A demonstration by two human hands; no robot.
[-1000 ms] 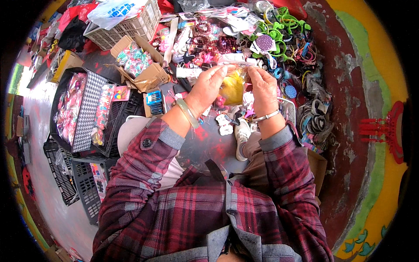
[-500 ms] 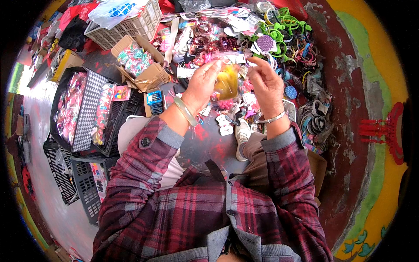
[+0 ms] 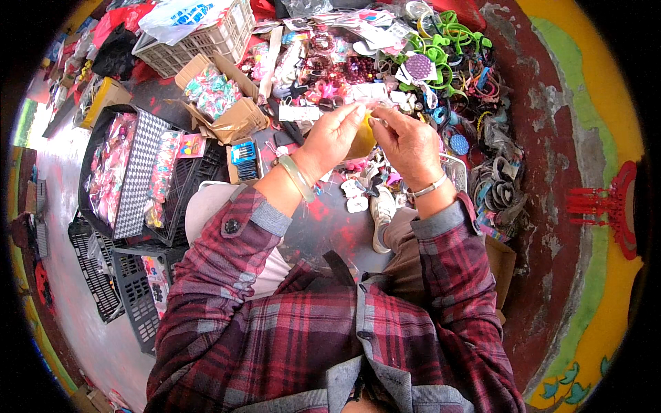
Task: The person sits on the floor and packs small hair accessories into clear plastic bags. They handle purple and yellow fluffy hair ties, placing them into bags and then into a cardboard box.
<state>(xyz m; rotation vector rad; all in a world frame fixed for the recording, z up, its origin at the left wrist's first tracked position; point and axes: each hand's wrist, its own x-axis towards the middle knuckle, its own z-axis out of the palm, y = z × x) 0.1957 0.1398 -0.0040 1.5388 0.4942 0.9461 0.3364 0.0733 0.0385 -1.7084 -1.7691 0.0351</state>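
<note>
A flat yellow item in what looks like a clear plastic bag [image 3: 361, 143] is held up in front of me, partly hidden by my fingers. My left hand [image 3: 327, 143], wearing a pale bangle, pinches it near its upper left edge. Close beside that, my right hand [image 3: 411, 144] has its thumb and forefinger pressed together at the top right edge of the bag. Beyond both hands spreads a heap of small accessories, including dark red beaded pieces [image 3: 359, 70] and a white card [image 3: 300, 113].
Green headbands [image 3: 441, 58] and a purple round piece [image 3: 418, 67] lie at the far right. An open cardboard box [image 3: 237, 124] of wrapped pieces stands on the left, near a houndstooth-sided bin [image 3: 140, 175] and a pale plastic crate [image 3: 237, 34]. My shoe [image 3: 381, 213] is below the heap.
My right hand has moved left to the bag and now pinches its top edge near my left fingers. The yellow item is more covered than before.
</note>
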